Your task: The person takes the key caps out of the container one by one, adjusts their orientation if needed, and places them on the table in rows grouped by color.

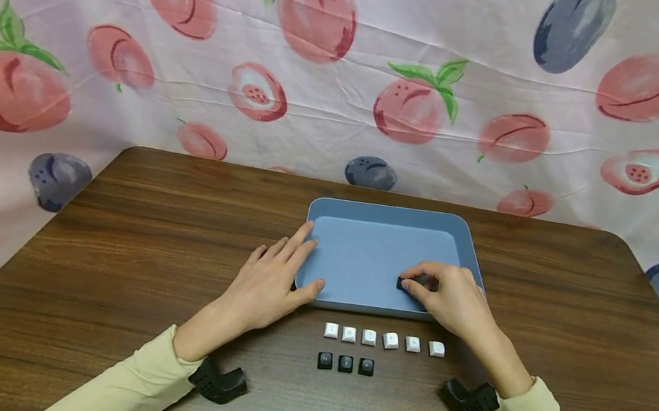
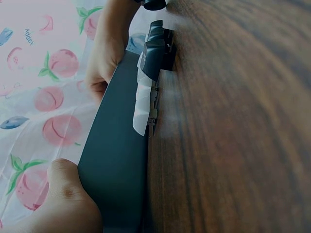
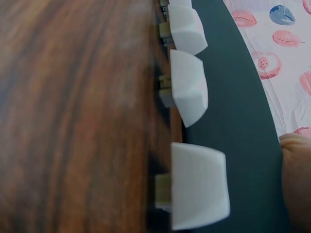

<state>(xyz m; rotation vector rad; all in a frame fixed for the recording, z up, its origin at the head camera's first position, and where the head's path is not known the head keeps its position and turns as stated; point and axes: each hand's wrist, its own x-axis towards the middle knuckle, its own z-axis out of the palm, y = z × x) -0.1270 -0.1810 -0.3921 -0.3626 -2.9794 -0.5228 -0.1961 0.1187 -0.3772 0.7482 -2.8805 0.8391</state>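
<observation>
A shallow blue tray [image 1: 373, 258] lies on the table, with my left hand [image 1: 269, 289] resting at its left side. The left fingers are nearly straight along the rim, and the thumb lies by the near left corner. Over the tray's right half, my right hand [image 1: 450, 298] pinches a small black keycap [image 1: 399, 283] between thumb and fingers; the fingers partly cover it. In front of the tray stands a row of several white keycaps [image 1: 369, 338], each on a switch, as the right wrist view shows. Nearer to me sit three black keycaps [image 1: 346, 363] with pale marks.
The wooden table [image 1: 173, 225] has rounded far corners. Behind it hangs a cloth [image 1: 333, 92] printed with fruit. A black wrist device [image 1: 220, 382] is at the left sleeve, and another black device [image 1: 469, 400] at the right. The tray's near wall [image 2: 114, 145] stands close behind the white keycaps.
</observation>
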